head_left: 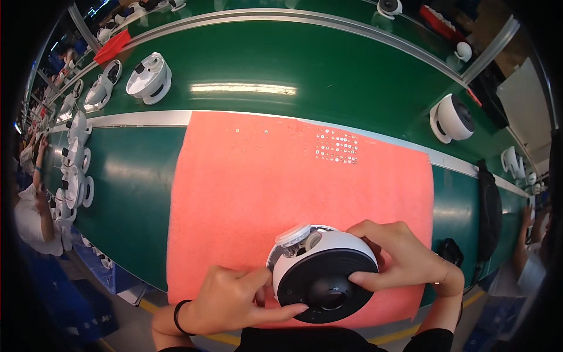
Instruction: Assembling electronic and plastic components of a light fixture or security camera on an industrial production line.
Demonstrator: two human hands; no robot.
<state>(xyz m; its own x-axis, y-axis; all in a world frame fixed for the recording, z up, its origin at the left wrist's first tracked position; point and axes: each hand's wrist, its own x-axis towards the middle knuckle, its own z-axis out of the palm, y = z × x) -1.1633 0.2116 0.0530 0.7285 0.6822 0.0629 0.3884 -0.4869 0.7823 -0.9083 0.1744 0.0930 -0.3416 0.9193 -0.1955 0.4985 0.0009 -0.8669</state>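
Observation:
A round white camera housing with a glossy black front face and a bulging lens is held near the front edge of a pink cloth mat. At its far left top, a white ribbed round part sits tilted over an opening in the shell. My left hand grips the housing's left side, its thumb against the lower rim of the black face. On the right side, my right hand is wrapped round the shell, thumb on the black face. The undersides of both grips are hidden behind the housing.
Small screws lie in rows at the mat's far right, with a few strays to the left. Beyond runs a green conveyor bearing a half-open housing and a closed camera. Several housings line the left; co-workers stand at both sides.

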